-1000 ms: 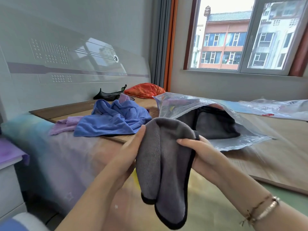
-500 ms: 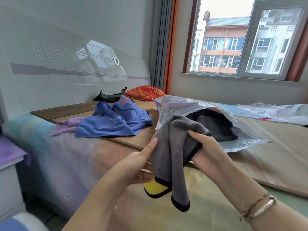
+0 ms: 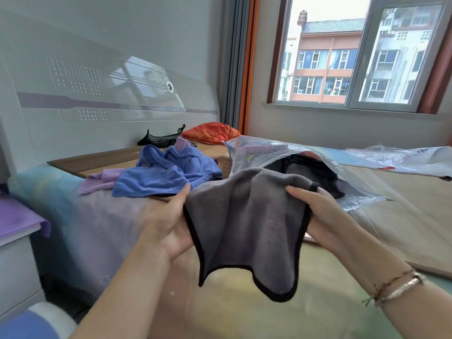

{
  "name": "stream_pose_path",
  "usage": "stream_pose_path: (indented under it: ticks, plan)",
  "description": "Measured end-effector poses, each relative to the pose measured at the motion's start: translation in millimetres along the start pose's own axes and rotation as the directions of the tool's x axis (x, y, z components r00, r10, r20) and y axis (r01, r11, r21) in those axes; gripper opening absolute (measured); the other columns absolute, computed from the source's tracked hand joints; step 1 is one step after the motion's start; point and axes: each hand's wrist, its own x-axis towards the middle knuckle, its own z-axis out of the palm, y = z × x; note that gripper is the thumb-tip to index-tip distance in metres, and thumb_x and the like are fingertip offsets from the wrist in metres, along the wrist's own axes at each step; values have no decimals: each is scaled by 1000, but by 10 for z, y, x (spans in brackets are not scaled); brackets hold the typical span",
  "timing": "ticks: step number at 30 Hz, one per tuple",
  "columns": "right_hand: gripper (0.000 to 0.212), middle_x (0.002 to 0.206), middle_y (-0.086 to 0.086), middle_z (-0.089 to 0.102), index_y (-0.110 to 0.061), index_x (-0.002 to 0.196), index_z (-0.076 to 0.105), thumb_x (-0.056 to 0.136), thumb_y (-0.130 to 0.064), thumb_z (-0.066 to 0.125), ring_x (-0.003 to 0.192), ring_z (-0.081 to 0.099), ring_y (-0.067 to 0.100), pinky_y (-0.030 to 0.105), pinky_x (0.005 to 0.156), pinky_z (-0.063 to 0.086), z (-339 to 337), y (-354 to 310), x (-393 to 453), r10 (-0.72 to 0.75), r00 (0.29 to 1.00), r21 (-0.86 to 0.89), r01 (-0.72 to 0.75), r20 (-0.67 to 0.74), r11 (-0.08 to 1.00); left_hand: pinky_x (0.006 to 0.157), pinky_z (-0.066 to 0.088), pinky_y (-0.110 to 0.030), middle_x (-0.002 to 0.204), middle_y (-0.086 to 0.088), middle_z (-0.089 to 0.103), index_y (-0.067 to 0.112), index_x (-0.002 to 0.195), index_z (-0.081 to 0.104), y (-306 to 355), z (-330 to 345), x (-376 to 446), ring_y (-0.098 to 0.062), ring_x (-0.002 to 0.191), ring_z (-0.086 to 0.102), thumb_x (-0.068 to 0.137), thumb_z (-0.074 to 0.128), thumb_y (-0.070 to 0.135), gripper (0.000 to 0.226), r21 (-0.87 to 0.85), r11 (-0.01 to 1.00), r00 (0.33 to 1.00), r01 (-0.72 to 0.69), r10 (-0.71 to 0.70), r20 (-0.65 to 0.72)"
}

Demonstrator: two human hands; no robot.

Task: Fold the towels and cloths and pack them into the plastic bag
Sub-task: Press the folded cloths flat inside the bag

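A grey cloth with black edging hangs spread between my two hands above the bed. My left hand grips its left edge, thumb on top. My right hand pinches its right upper corner. Just behind lies the clear plastic bag, its mouth open toward me, with a dark folded cloth inside. A crumpled blue towel and a purple cloth lie on the bed to the left.
An orange cushion and a black item sit by the headboard. Another plastic bag lies at the far right. A bedside cabinet stands at the left. The window is behind.
My hands have moved apart and pulled the bunched grey cloth open into a spread sheet. The yellow patch seen below it half a second ago is hidden now.
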Motion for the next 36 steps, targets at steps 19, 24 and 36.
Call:
stream_pose_path:
  ticks: [19,24,36]
  plan:
    - [22,63,-9,59,-22,70,63,91,-19,61,62,53,9,28,59,42,-201,-304,-220,-127,981,-157,104,-144,982,88,52,-40,112,-6,59,25,98,60,326,-261,-62,-21,98,60,89,66,21,11,692,667,755,-278,597,-273]
    - [29,67,-9,56,-24,62,60,90,-30,65,64,50,11,30,60,42,-175,-304,-199,-231,956,-253,181,-184,950,82,48,-24,99,-6,65,15,96,68,401,-227,-261,-15,94,60,82,66,-5,25,618,713,912,-330,409,16]
    - [14,94,-1,68,-19,101,63,89,-13,65,86,63,19,31,65,49,-282,-182,-8,-324,921,-467,194,-216,863,81,47,-29,80,3,60,21,75,62,398,-222,-255,-12,82,55,90,65,29,18,878,405,835,-255,550,-11]
